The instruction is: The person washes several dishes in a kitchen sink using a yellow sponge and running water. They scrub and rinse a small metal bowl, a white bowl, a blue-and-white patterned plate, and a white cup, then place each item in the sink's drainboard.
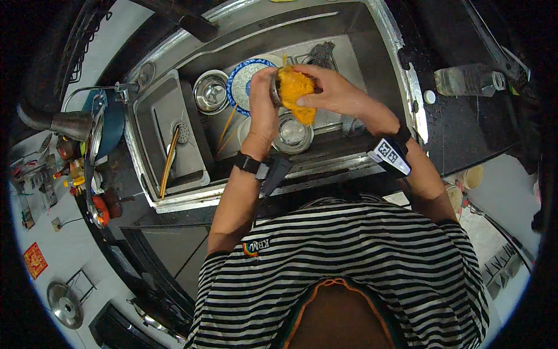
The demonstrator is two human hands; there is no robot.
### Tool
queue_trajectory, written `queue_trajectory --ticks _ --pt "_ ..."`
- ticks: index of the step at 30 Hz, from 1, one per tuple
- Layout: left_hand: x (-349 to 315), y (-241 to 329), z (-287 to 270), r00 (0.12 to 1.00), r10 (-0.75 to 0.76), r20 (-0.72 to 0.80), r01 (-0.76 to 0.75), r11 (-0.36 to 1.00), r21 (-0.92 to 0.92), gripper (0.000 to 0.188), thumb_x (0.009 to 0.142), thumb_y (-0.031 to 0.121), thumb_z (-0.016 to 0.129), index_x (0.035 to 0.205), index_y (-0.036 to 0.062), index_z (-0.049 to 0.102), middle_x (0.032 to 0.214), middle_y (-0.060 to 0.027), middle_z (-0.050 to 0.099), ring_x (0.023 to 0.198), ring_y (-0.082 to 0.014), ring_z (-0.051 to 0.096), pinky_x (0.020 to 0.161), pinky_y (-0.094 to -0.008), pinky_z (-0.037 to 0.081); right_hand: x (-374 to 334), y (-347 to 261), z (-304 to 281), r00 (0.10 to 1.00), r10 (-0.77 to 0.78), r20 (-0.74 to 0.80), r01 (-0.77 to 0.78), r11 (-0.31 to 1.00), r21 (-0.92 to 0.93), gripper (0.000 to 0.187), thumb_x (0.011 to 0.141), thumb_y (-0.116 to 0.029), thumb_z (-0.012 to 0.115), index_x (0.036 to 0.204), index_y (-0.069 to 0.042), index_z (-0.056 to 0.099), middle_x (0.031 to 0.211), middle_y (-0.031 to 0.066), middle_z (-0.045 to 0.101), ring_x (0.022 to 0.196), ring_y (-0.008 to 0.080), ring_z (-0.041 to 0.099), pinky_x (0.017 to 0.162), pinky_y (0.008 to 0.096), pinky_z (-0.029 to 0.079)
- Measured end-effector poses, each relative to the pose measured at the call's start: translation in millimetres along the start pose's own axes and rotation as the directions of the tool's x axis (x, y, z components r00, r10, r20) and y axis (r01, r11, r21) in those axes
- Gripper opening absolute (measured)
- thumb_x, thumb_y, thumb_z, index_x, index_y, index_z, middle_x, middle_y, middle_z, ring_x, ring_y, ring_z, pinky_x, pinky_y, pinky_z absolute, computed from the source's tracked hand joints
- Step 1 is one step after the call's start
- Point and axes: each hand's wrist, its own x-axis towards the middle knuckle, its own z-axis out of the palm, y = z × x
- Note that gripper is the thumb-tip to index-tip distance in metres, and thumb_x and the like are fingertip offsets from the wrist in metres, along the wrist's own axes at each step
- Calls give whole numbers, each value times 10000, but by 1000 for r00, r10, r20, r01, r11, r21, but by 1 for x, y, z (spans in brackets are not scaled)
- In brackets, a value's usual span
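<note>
Head view: our left hand (264,107) clamps a dish (275,90), our right hand (337,93) the cloth (296,92); scrubbing seems underway, plate (240,80) and bowls (210,93) apparently left.

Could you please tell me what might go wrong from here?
First, the metal-looking dish in the left grip could slip, perhaps while the right grip presses the yellow cloth on it; it might strike the blue-rimmed plate in the sink. Second, the display device on the right wrist might get splashed, being so near the sink. Third, the chopsticks reaching the small basin's near edge could roll if bumped.
</note>
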Motion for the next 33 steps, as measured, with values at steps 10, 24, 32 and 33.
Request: queue_trajectory --ticks 10,24,32,33 --pt "-7 -19 27 915 394 83 -392 827 402 111 872 101 517 830 16 575 768 1 567 733 -86 497 705 -234 416 7 8 25 905 -177 -387 49 947 -318 242 708 -12 564 946 18 530 931 247 573 916 417 543 745 431 441" --pt "-11 -2 30 905 -425 -38 425 890 166 480 926 485 338 1055 38 451 911 -70 519 841 -137 489 747 -295 423 7 -11 11 733 -677 -65 357 465 -810 262 664 15 580 914 -52 535 903 95 543 854 285 556 698 355 495" --pt "-17 -12 24 896 438 72 -398 718 571 306 934 254 350 932 -10 504 811 -141 546 742 -222 520 692 -329 420 4 -1 31 755 -494 -432 278 837 -471 342 661 109 526 956 -63 536 929 129 564 885 332 563 747 354 462" --pt "-19 -12 23 927 372 44 -335 773 538 248 913 196 378 950 -16 501 841 -165 542 772 -273 533 707 -350 422 4 1 35 748 -474 -465 266 856 -444 320 685 99 527 965 -56 538 930 124 572 881 313 573 753 334 458"
